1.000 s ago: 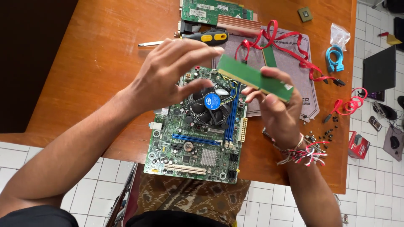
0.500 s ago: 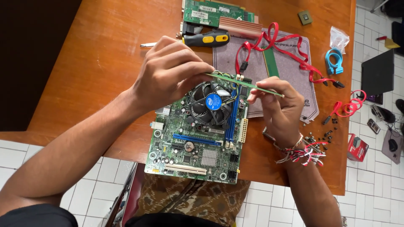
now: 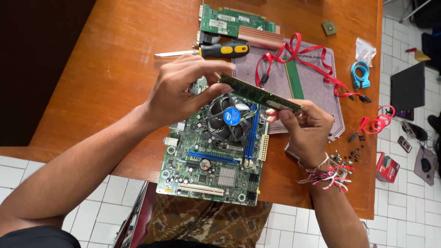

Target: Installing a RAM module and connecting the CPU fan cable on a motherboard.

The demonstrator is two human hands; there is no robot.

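Orange-brown wooden table (image 3: 115, 92) stands on a white tiled floor, with a green circuit board (image 3: 216, 160) lying flat at its near edge. Above that board, both hands hold 1 long green memory stick (image 3: 259, 95) by its 2 ends: the left hand (image 3: 183, 92) pinches the far-left end, the right hand (image 3: 305, 128) pinches the near-right end, fingers closed on it.

The stick hangs over the round black fan (image 3: 229, 120) and just beside the blue slots (image 3: 251, 133). Its long axis runs from upper left to lower right across the view, while the slots run nearly toward the person, so the 2 do not line up.

Judged from this, a good seating would need the stick turned parallel to a slot, held level, and pressed evenly at both ends.

A yellow-handled screwdriver (image 3: 216, 49) and red cables (image 3: 303, 59) lie beyond.
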